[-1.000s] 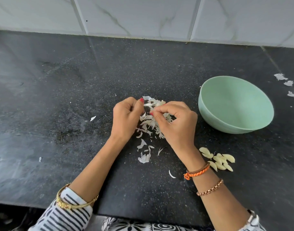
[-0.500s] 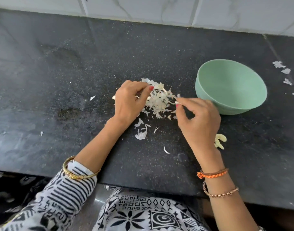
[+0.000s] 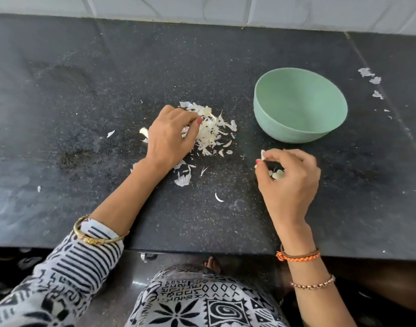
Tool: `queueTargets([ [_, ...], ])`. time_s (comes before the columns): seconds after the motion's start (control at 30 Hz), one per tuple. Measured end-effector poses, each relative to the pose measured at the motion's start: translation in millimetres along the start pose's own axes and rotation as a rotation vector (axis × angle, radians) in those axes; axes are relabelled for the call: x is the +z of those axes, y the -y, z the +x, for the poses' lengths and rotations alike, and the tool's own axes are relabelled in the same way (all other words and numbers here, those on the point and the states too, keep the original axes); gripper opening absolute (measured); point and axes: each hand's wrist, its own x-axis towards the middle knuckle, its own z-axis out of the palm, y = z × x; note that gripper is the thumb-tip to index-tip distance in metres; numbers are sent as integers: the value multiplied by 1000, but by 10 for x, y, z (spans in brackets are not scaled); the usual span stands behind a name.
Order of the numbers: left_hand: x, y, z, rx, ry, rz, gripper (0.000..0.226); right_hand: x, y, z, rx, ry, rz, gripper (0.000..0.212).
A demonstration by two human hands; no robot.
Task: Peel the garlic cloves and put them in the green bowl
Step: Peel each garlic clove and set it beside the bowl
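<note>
Dark counter fills the view, and the landmark on it is the green bowl, which looks empty as far as its inside shows. Left of the bowl sits the heap of skins, and the left hand is down on that heap's left edge, fingers curled into it; what they have hold of, if anything, I cannot tell, the hand covers it. A pale bit peeks out past that hand, on the side away from the bowl, clove or skin, hard to say. Just in front of the bowl, the right hand pinches a clove between thumb and forefinger, its long axis roughly upright. So the right hand is the nearer one, and the bowl lies just beyond its fingertips and slightly right: a short carry away from the body, I'd judge. Under that palm, peeled cloves lie on the counter, mostly hidden, count unclear
</note>
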Motion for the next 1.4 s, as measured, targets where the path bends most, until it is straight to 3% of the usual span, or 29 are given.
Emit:
queueTargets([
  [0.2, 10, -19, -5, 4, -5, 8, 23, 8, -29, -14, 12, 46, -55, 8],
  [0.43, 9, -41, -25, 25, 16, -26, 18, 24, -38, -42, 3, 25, -169, 20],
  [0.63, -72, -56, 16, -249, -70, -200, 27, 26, -46, -39, -29, 3, -96, 11],
  [0.73, -89, -79, 28, -280, -68, -256, 37, 57, 7, -4, -82, 24, -17, 16],
  [0.87, -90, -82, 27, -321, -55, -273, 44, 111, 198, 218, -171, 161, 158, 23],
  [1.1, -123, 21, 52, -493, -90, -295, 41, 402, 502, 628, -111, 451, 279, 35],
  [1.27, -132, 61, 82, -566, -90, -309, 39, 637, 571, 828, -62, 601, 130, 48],
  [1.4, -128, 76, 143, -523, -80, -306, 39, 756, 567, 865, -24, 651, 54, 50],
])
